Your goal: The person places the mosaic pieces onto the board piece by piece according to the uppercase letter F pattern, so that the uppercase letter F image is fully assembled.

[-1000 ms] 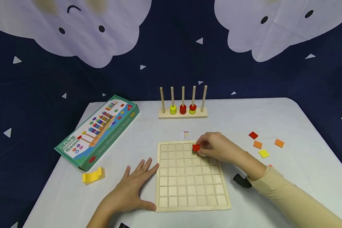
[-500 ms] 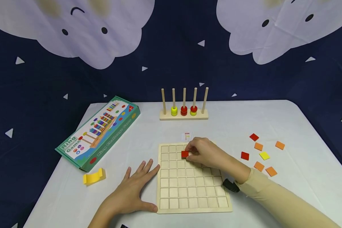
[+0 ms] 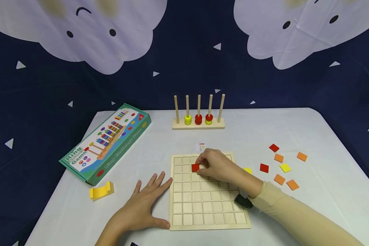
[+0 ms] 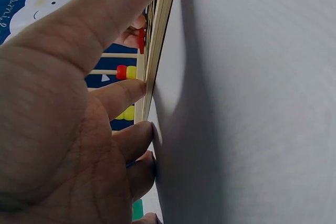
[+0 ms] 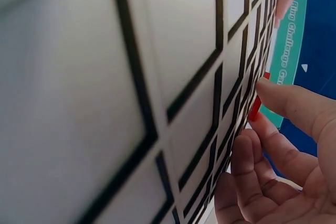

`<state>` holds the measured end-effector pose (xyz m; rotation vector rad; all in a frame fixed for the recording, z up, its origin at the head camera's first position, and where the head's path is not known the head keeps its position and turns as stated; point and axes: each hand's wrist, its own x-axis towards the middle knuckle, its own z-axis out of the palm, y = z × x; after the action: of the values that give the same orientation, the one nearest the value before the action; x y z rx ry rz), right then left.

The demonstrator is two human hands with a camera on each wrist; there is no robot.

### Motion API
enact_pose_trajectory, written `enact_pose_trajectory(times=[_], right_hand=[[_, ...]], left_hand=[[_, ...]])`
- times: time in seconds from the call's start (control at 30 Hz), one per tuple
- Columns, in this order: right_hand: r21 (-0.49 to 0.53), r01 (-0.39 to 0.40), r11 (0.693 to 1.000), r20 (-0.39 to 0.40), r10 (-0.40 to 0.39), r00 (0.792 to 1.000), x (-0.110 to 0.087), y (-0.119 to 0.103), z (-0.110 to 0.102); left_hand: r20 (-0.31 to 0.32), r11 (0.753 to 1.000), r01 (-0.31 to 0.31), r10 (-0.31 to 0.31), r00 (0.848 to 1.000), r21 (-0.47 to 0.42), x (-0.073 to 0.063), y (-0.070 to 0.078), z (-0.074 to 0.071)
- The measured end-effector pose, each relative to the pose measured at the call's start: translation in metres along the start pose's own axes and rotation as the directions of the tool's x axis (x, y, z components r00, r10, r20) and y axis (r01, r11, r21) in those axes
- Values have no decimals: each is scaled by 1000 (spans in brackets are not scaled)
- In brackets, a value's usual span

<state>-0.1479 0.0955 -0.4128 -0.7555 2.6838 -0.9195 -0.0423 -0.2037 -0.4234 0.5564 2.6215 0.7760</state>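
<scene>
A red square tile (image 3: 195, 167) is pinched between the thumb and index finger of my right hand (image 3: 218, 167), low over the upper part of a wooden grid board (image 3: 196, 206). The right wrist view shows the red tile (image 5: 255, 107) at the fingertips, close to the grid. My left hand (image 3: 142, 205) lies with spread fingers at the board's left edge, its thumb near the lower left corner. In the left wrist view, the thumb and index finger of the left hand (image 4: 89, 93) meet the board's side (image 4: 157, 40).
Several loose red, orange and yellow tiles, such as an orange tile (image 3: 292, 185), lie right of the board. A small pattern card (image 3: 201, 147) and a peg stand with rings (image 3: 198, 125) are behind it. A green game box (image 3: 106, 145) and a yellow block (image 3: 101, 191) lie left.
My right hand has carried the red tile leftward and slightly nearer across the board's upper rows. More loose tiles show beside the sleeve. The left hand stays at the board's edge.
</scene>
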Motion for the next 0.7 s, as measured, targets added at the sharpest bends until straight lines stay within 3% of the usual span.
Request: enact_pose_trajectory(times=[0.7], right_hand=[[-16, -41, 999, -14, 41, 999, 2, -1, 4]], left_hand=[[3, 1000, 0, 0, 1000, 20, 0, 0, 0]])
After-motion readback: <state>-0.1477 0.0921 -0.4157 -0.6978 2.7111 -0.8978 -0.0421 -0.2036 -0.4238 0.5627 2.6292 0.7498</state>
